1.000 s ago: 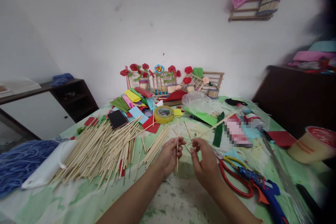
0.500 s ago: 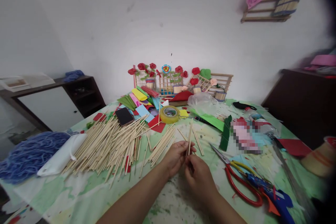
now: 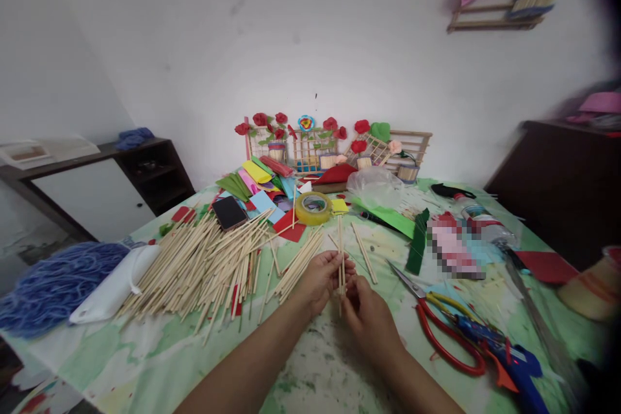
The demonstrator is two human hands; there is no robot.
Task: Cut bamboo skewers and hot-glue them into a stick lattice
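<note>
Two thin wooden sticks (image 3: pixel 341 239) stand nearly upright side by side between my hands. My left hand (image 3: pixel 323 278) is closed, its thumb and fingers pinching the sticks around their middle. Lower down, my right hand (image 3: pixel 366 310) is closed with its fingertips at the sticks' bottom part; the fingers partly hide what they touch. Just left of my hands lies a small bundle of sticks (image 3: pixel 299 265) on the patterned tablecloth (image 3: pixel 310 375). A couple of loose sticks (image 3: pixel 363 252) lie to the right of them.
A big stick pile (image 3: pixel 194 272), a phone (image 3: pixel 229 213) and blue yarn (image 3: pixel 58 284) are at left. Red-handled scissors (image 3: pixel 436 323) and a blue glue gun (image 3: pixel 504 356) lie at right. Behind are a tape roll (image 3: pixel 313 207), coloured paper and small flower frames (image 3: pixel 315 149).
The sticks in my hands have shifted slightly left and turned so that two now show side by side. My left fingers have spread a little behind them.
</note>
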